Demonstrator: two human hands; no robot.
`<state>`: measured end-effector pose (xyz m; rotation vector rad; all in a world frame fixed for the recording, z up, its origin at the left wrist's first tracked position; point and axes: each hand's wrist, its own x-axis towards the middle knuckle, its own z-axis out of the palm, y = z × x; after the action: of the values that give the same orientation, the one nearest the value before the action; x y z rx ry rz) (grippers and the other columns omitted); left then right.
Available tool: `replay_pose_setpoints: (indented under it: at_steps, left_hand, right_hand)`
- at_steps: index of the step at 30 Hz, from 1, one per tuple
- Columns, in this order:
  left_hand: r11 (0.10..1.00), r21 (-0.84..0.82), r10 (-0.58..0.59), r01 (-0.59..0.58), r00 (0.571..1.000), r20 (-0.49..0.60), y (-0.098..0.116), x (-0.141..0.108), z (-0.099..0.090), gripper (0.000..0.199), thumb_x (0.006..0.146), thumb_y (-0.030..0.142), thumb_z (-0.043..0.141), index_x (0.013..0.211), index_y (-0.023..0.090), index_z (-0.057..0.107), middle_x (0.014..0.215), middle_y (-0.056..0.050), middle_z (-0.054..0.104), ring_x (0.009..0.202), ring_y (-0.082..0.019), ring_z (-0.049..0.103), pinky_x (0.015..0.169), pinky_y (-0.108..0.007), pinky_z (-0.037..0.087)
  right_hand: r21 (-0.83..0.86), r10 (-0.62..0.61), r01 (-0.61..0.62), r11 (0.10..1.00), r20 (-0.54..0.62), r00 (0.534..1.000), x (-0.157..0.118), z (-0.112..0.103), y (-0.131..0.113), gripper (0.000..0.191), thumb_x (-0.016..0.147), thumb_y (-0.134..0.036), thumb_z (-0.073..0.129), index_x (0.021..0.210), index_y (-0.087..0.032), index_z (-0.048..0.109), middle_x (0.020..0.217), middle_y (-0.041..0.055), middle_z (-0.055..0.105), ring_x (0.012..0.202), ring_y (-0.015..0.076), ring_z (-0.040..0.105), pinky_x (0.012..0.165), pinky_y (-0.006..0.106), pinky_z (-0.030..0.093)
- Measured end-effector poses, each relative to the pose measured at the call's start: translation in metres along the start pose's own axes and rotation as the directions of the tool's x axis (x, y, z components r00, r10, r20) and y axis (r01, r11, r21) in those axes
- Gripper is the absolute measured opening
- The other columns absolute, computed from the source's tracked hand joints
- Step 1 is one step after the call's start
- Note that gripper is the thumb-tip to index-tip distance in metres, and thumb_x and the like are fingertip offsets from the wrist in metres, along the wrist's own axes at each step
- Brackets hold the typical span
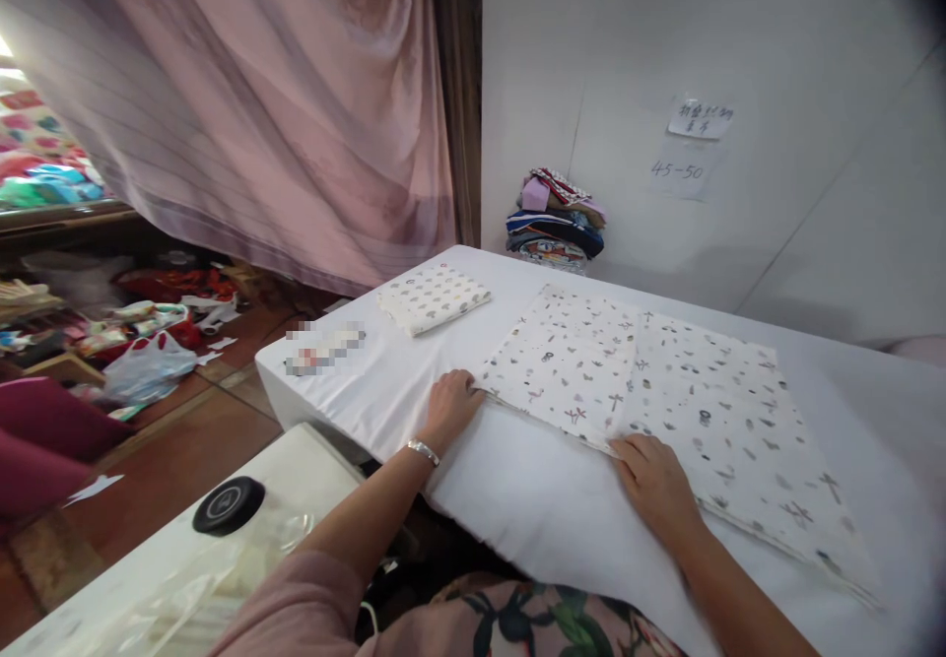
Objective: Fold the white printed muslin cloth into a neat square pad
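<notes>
A white cloth [695, 406] with small prints of palm trees and animals lies folded in layers on the white-covered table [532, 499]. A crease runs across it near the middle. At its near left corner, my left hand [452, 409] has its fingers closed on the edge. My right hand [654, 485] grips the near edge around the crease, fingers bent and thumb side toward the cloth. The fingertips of both hands are partly hidden. Beyond my left hand rests a smaller folded cloth [436, 297] with a grey print, touched by neither hand.
A blurred-out item [325, 347] lies at the table's left end. Folded fabrics [558, 224] are stacked by the wall behind. To my left, a white surface [148, 539] carries a black round object [229, 505] and clear plastic. A pink curtain [332, 96] hangs at back left.
</notes>
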<state>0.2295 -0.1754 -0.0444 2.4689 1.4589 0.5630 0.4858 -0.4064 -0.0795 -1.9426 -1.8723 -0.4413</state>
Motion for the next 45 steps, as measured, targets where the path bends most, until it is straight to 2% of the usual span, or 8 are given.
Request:
replay_pose_setpoints:
  at_steps: [7,11,21,28,33,36,39,45]
  left_hand:
    - [0.988,-0.109,-0.113,0.114,0.993,0.019,0.007,0.024,-0.004,0.014,0.077,0.015,0.046,0.087,0.02,0.052,0.086,-0.004,0.061,0.078,-0.018,0.055,0.065,-0.027,0.038]
    - [0.989,-0.139,-0.046,0.047,0.999,0.01,0.002,0.033,-0.006,0.019,0.073,0.006,0.042,0.084,0.019,0.05,0.089,-0.004,0.058,0.08,-0.016,0.054,0.068,-0.025,0.04]
    - [0.985,0.114,0.115,-0.127,0.988,0.106,-0.002,0.03,-0.004,0.023,0.078,0.006,0.037,0.086,0.02,0.052,0.094,-0.005,0.054,0.069,-0.016,0.056,0.058,-0.027,0.038]
    - [0.982,-0.075,0.184,-0.176,0.975,0.125,-0.013,0.032,-0.008,0.021,0.077,0.01,0.043,0.085,0.02,0.06,0.097,-0.004,0.058,0.08,-0.016,0.058,0.07,-0.027,0.043]
    - [0.982,-0.172,0.097,-0.08,0.991,0.09,-0.019,0.023,-0.006,0.033,0.077,0.021,0.053,0.11,0.021,0.057,0.109,-0.005,0.056,0.08,-0.015,0.058,0.072,-0.027,0.047]
    - [0.978,-0.076,0.194,-0.195,0.981,-0.021,-0.015,0.014,-0.005,0.031,0.079,0.015,0.049,0.108,0.022,0.057,0.119,-0.006,0.051,0.096,-0.019,0.056,0.077,-0.03,0.047]
    - [0.931,0.023,0.366,-0.365,0.926,-0.088,-0.01,0.01,-0.004,0.022,0.081,0.012,0.045,0.097,0.021,0.059,0.114,-0.008,0.053,0.107,-0.021,0.049,0.087,-0.033,0.044]
    - [0.837,0.025,0.547,-0.547,0.837,-0.003,-0.002,0.008,-0.002,0.019,0.086,0.018,0.044,0.08,0.02,0.061,0.109,-0.008,0.056,0.104,-0.02,0.049,0.087,-0.035,0.042]
  right_hand:
    - [0.026,-0.02,0.019,0.999,0.021,1.0,0.002,-0.003,-0.003,0.029,0.093,-0.024,0.037,0.095,-0.016,0.064,0.092,0.0099,0.059,0.081,0.02,0.051,0.07,0.032,0.039]
    - [0.039,-0.045,0.041,0.998,0.097,0.994,0.005,-0.004,-0.004,0.029,0.092,-0.02,0.036,0.094,-0.017,0.065,0.089,0.0083,0.06,0.079,0.019,0.052,0.069,0.031,0.04]
    - [0.019,-0.033,0.03,0.999,0.16,0.987,0.006,-0.001,-0.009,0.033,0.089,-0.013,0.035,0.106,-0.021,0.062,0.088,0.0069,0.058,0.078,0.0182,0.052,0.068,0.029,0.04]
    - [0.002,-0.034,0.034,0.999,0.151,0.988,0.005,0.001,-0.008,0.034,0.088,-0.011,0.036,0.105,-0.021,0.064,0.087,0.0066,0.058,0.078,0.0176,0.051,0.068,0.028,0.04]
    - [-0.011,-0.028,0.03,0.999,0.14,0.99,0.004,0.001,-0.009,0.037,0.088,-0.012,0.035,0.112,-0.022,0.061,0.089,0.0069,0.058,0.079,0.0178,0.05,0.068,0.028,0.04]
    - [-0.013,-0.032,0.034,0.999,0.136,0.99,0.005,0.0,-0.01,0.038,0.088,-0.013,0.037,0.118,-0.023,0.058,0.086,0.0064,0.057,0.077,0.0177,0.051,0.066,0.028,0.04]
    - [0.0,-0.028,0.029,1.0,0.116,0.993,0.005,0.0,-0.011,0.035,0.088,-0.015,0.038,0.116,-0.022,0.059,0.087,0.0067,0.057,0.077,0.0178,0.051,0.066,0.028,0.041]
    - [0.03,-0.019,0.016,0.999,0.12,0.993,0.006,0.0,-0.011,0.034,0.09,-0.017,0.036,0.113,-0.021,0.06,0.086,0.0064,0.057,0.076,0.0175,0.051,0.065,0.029,0.041]
